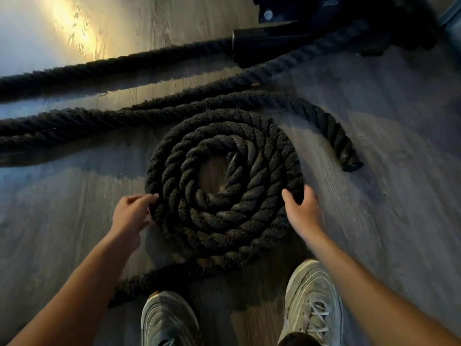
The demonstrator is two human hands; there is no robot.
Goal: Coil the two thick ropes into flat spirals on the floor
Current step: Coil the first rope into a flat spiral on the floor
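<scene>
— Where lies the coil (224,188)?

— On the wooden floor (374,121), straight in front of two grey sneakers (311,295). Made of thick dark twisted rope, wound flat in about four turns, with a small bare patch of floor in the middle.

— And relative to the hands?

— Right between them. Left hand (129,216) at the lower-left edge of the spiral, fingers bent and touching the outermost turn, thumb low against the rope. Looks like a light pinch, but cannot tell if truly gripping. Right hand (303,211) at the right edge, fingers spread and loose, pressed flat against the outer turn, not closed around it.

— Any rope outside the spiral?

— Yes. A loose tail (154,280) leaving the bottom of the coil, running toward the lower left, just before the left shoe. Another stretch (331,131) bending around above and to the right of the coil, ending with a dark cap near the right side. Farther away, a second rope (112,68) lying straight across the floor, toward a black metal base (274,43) at the top.
</scene>
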